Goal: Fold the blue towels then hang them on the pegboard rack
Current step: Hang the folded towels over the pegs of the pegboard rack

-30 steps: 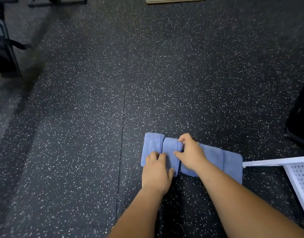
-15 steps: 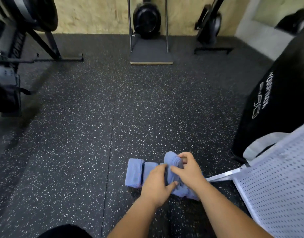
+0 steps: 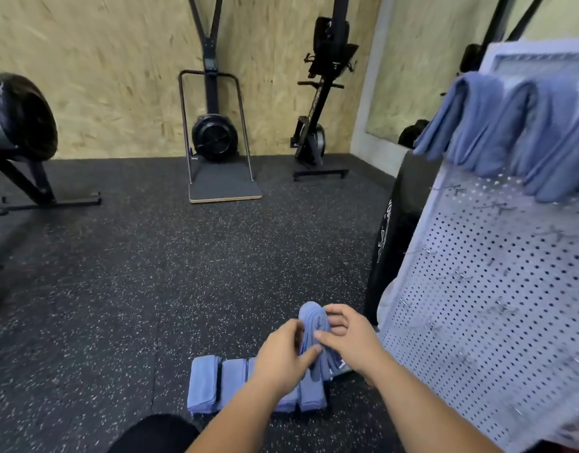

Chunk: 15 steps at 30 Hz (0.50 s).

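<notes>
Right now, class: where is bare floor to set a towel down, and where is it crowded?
Bare floor lies left of the folded towels and ahead of them, up to the machine platform. It is crowded where the left hand and right hand grip the lifted towel, close by the pegboard rack.

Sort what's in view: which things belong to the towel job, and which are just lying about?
Job: blue towel gripped by left hand and right hand; folded towels on the floor; hung towels; pegboard rack.
Lying about: ski trainer; upright rower; black box; fan machine.
</notes>
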Tool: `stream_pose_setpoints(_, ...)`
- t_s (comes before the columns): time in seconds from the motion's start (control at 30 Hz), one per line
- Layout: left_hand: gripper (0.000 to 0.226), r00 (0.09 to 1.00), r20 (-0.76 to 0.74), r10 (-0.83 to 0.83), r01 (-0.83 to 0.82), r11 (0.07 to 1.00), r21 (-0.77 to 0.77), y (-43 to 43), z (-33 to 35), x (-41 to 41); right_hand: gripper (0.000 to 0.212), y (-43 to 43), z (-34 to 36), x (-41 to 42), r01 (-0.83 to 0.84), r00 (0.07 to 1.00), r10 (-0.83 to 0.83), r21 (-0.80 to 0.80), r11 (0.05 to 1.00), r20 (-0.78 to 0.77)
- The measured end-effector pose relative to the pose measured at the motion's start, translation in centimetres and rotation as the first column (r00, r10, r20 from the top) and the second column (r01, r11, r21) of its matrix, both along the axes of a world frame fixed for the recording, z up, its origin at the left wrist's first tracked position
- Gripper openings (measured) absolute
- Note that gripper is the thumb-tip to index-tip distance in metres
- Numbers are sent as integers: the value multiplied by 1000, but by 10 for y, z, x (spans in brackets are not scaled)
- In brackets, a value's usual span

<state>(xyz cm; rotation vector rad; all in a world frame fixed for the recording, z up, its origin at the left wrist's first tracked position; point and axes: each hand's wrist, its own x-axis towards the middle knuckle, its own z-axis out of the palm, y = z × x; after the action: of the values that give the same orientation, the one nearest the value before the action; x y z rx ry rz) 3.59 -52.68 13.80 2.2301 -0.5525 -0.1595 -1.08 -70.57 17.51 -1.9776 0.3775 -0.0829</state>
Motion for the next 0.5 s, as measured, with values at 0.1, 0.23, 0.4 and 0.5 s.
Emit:
stream_pose_setpoints(0.1, 31, 999, 28, -34, 36, 999, -42, -14, 18, -10, 52, -14, 13, -18, 29, 999, -29, -3, 1000, 34)
stream_pose_setpoints(0.23, 21, 998, 36, -56, 60, 992, -108, -34, 38, -21, 49, -26, 34, -41, 97, 990, -92, -38, 995, 105)
stream_pose_setpoints(0.4, 5, 995, 66, -79, 92, 973, -212, -62, 66, -29, 62, -37, 54, -59, 169, 971, -139, -146, 975, 196)
stream_pose_setpoints(0.5, 9, 991, 80, -102, 119, 960, -251, -76, 86, -29, 49, -43, 71, -68, 257, 941, -215, -138, 956, 263)
